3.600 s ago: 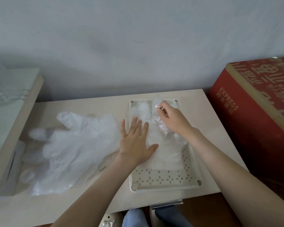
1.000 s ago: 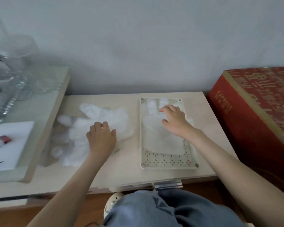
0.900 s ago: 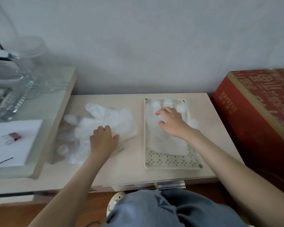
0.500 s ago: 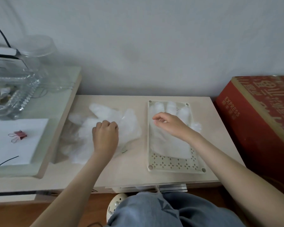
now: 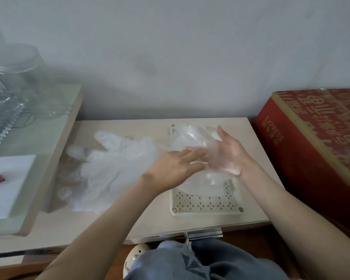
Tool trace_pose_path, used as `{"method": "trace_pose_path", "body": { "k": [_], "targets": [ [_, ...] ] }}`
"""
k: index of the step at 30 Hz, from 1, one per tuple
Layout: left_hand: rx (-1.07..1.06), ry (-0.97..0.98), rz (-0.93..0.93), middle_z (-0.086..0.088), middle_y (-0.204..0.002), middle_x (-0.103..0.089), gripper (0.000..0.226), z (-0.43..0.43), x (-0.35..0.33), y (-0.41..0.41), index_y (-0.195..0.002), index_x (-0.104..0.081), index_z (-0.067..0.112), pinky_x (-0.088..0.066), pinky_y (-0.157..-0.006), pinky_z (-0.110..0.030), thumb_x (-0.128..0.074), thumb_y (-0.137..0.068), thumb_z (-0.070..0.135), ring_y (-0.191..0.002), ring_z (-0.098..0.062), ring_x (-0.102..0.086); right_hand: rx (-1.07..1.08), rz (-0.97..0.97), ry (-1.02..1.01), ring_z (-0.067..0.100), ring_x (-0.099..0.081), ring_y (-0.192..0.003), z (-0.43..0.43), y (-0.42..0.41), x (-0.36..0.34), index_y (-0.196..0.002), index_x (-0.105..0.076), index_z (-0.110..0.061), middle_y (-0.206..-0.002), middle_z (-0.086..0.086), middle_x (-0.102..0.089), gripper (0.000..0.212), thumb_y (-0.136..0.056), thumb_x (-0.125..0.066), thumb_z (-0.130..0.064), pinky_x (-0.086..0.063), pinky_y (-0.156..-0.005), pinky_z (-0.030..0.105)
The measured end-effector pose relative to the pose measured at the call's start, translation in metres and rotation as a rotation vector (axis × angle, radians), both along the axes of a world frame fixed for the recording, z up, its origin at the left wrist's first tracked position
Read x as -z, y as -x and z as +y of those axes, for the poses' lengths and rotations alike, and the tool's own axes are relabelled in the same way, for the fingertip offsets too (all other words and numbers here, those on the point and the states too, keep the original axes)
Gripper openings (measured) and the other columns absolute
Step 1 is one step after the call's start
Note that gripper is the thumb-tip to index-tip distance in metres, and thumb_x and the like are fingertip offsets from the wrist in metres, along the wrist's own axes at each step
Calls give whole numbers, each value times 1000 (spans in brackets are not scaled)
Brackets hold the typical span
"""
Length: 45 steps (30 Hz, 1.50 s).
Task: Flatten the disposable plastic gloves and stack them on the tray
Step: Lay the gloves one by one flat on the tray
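Spreading a glove [image 5: 196, 136] over the tray [image 5: 206, 207], your left hand [image 5: 174, 168] and right hand [image 5: 229, 154] are straight-fingered, pinching nothing; the pile [image 5: 113, 168] beyond your left hand is not yet flattened.

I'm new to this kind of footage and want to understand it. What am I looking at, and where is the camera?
There is no machine here. A person works with bare hands, and the single picture comes from a camera worn on their head, looking down. The left hand and right hand are both open, with a thin clear glove loose between them above a perforated tray. Neither hand plainly grips it. More gloves lie in a pile on the table, left of the tray. A red box stands at the right and a clear jar at the far left.
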State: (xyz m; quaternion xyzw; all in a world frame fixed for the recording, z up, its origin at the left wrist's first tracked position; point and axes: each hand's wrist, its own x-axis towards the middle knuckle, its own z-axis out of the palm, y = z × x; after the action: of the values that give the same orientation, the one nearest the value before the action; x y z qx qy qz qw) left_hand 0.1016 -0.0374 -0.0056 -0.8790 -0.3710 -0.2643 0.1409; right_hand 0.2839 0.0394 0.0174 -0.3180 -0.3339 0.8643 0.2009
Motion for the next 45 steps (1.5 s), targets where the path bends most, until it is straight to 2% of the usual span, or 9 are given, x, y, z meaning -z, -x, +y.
{"method": "trace_pose_path", "body": {
  "k": [5, 9, 14, 17, 22, 25, 33, 41, 45],
  "targets": [
    [48, 166, -83, -10, -128, -60, 18, 12, 14, -19, -100, -71, 19, -57, -69, -37, -57, -90, 25, -101, -28, -65, 84, -35, -58, 30, -57, -121, -1, -24, 12, -143, -39, -3, -135, 18, -55, 106, -58, -90, -39, -53, -86, 43],
    [-120, 455, -553, -1, -132, -52, 27, 12, 22, -28, -107, -65, 21, -51, -90, -33, -55, -90, 39, -112, -15, -58, 183, 34, -41, 35, -56, -121, 1, -36, 27, -140, -46, -10, -136, 23, -53, 70, -77, -75, -18, -50, -94, 45],
    [-635, 935, -1160, 5, -116, -46, 52, 16, 10, -39, -116, -44, 19, -45, -83, -22, -68, -82, 49, -100, -10, -53, 181, 89, -19, 34, -56, -122, 6, -38, 37, -137, -48, -7, -132, 21, -57, 54, -84, -58, -2, -50, -95, 43],
    [-529, 1264, -1390, 3, -101, -57, 82, 28, 16, -31, -121, -52, 3, -48, -80, -30, -67, -71, 68, -90, -13, -59, 91, 67, -39, 33, -55, -123, 10, -37, 40, -136, -50, -9, -131, 20, -58, 53, -83, -58, -6, -49, -96, 45],
    [-483, 1213, -1467, -2, -78, -63, 14, 37, 19, -34, -86, -65, 8, -48, -65, -27, -63, -91, 20, -70, -16, -59, -72, -43, -138, 34, -55, -123, 16, -30, 38, -136, -48, -8, -129, 18, -59, 51, -86, -54, -15, -49, -98, 46],
    [-579, 1134, -1403, -3, -77, -64, 8, 39, 23, -32, -85, -63, 7, -51, -59, -21, -60, -91, 11, -60, -12, -58, -38, -63, -128, 35, -58, -118, 25, -30, 40, -135, -50, -9, -128, 19, -59, 50, -85, -56, -13, -51, -95, 45],
    [-544, 1273, -1299, -11, -88, -69, 12, 36, 24, -24, -99, -63, 10, -58, -67, -29, -65, -87, 10, -66, -16, -67, 49, -75, -254, 31, -60, -113, 54, -37, 38, -134, -53, -17, -121, 13, -63, 45, -92, -50, 0, -50, -98, 40],
    [-249, 1502, -1754, -17, -110, -69, 44, 58, 14, -4, -124, -58, 3, -46, -83, -35, -46, -93, 32, -94, -29, -67, -61, -200, -414, 26, -64, -109, 62, -31, 25, -123, -60, -18, -111, 6, -70, 47, -94, -37, 10, -47, -100, 41],
    [-112, 1598, -1767, -22, -118, -65, 58, 67, 10, 12, -125, -58, 4, -44, -96, -41, -48, -86, 45, -106, -34, -64, -149, -239, -425, 27, -64, -107, 64, -29, 26, -125, -59, -18, -111, 7, -69, 46, -94, -38, 9, -48, -95, 38]
  ]
}}
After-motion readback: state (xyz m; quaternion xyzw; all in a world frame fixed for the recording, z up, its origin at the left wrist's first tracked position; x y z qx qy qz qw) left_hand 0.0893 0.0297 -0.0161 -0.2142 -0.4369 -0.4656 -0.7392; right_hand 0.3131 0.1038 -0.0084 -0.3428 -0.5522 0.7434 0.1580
